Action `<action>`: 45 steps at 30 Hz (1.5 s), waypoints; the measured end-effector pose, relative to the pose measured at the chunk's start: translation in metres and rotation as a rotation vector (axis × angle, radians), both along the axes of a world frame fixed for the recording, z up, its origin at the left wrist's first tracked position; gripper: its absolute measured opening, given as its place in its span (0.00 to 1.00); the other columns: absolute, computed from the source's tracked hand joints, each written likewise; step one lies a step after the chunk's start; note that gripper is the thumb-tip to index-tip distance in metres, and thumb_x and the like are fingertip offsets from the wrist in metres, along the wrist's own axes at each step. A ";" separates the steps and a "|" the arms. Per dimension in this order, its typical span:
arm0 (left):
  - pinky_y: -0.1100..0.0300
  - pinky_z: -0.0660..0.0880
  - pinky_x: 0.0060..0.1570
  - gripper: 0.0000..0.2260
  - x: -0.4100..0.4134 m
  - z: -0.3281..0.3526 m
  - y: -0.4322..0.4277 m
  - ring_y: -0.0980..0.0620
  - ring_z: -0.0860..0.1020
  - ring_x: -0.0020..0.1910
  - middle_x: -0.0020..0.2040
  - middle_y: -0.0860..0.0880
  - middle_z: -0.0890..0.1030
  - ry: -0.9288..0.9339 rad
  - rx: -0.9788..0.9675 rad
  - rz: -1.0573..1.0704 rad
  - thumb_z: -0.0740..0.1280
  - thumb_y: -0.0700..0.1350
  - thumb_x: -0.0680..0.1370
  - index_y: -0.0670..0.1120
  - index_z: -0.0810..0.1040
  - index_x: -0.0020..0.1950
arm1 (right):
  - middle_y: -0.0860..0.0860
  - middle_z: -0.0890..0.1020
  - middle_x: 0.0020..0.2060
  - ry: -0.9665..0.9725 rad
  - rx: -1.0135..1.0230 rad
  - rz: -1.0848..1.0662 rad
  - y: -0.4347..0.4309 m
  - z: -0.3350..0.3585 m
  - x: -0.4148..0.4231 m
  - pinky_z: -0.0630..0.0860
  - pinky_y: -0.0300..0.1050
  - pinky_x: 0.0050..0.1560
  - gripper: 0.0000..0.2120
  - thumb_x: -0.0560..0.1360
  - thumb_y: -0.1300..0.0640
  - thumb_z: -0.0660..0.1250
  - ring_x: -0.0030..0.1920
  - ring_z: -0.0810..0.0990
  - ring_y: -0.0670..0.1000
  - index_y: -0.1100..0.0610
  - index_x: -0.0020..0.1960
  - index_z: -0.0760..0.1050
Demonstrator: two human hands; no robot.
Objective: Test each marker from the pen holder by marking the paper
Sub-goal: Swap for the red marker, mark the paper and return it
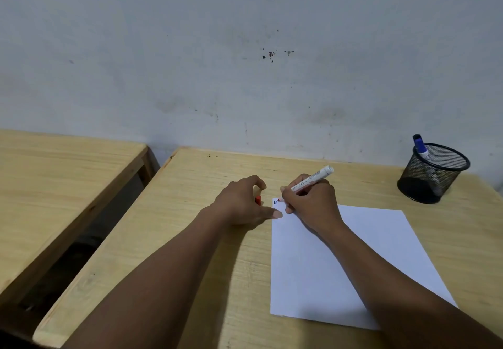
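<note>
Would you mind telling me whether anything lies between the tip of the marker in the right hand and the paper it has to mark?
Nothing visible does. The right hand holds the marker with its red tip at the paper's top-left corner, beside two dark strokes. The left hand, holding a red cap, sits just left of the sheet.

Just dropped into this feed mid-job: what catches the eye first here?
The right hand holds a white marker with its red tip at the far left corner of the paper, next to two short dark strokes. The left hand beside it holds a red cap. A black mesh holder at the desk's far right has a blue marker in it.
</note>
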State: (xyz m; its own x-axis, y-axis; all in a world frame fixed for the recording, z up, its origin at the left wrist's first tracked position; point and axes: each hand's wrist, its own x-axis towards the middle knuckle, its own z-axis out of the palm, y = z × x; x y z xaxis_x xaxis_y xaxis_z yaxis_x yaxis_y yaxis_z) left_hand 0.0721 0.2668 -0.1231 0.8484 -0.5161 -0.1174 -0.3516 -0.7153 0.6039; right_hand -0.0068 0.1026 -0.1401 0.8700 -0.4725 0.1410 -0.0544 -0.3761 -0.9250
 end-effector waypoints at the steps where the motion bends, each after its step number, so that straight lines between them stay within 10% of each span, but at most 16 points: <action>1: 0.56 0.77 0.51 0.36 0.000 0.000 0.000 0.51 0.80 0.50 0.43 0.57 0.79 0.001 -0.001 0.000 0.80 0.64 0.64 0.54 0.73 0.68 | 0.53 0.86 0.31 0.002 -0.009 -0.001 0.000 0.000 0.000 0.85 0.61 0.41 0.08 0.73 0.55 0.76 0.30 0.86 0.50 0.59 0.40 0.81; 17: 0.57 0.76 0.49 0.35 0.000 -0.002 0.000 0.53 0.79 0.49 0.44 0.57 0.80 0.039 -0.024 0.019 0.80 0.63 0.64 0.55 0.73 0.67 | 0.57 0.85 0.30 0.026 0.094 0.018 -0.004 -0.002 0.004 0.83 0.55 0.35 0.08 0.72 0.58 0.75 0.29 0.85 0.53 0.62 0.39 0.80; 27: 0.61 0.76 0.43 0.03 0.011 -0.003 0.018 0.57 0.81 0.37 0.34 0.55 0.84 0.117 -0.218 0.023 0.78 0.47 0.73 0.49 0.88 0.44 | 0.54 0.81 0.30 -0.077 0.857 -0.182 -0.023 0.025 0.002 0.65 0.37 0.24 0.09 0.75 0.58 0.72 0.23 0.73 0.45 0.59 0.38 0.79; 45: 0.60 0.74 0.40 0.07 -0.030 0.084 -0.066 0.50 0.82 0.36 0.45 0.43 0.86 0.505 -0.854 -0.075 0.69 0.43 0.80 0.39 0.80 0.54 | 0.57 0.82 0.31 -0.231 0.933 0.009 -0.064 0.088 -0.048 0.72 0.38 0.27 0.10 0.79 0.57 0.69 0.25 0.80 0.48 0.61 0.41 0.78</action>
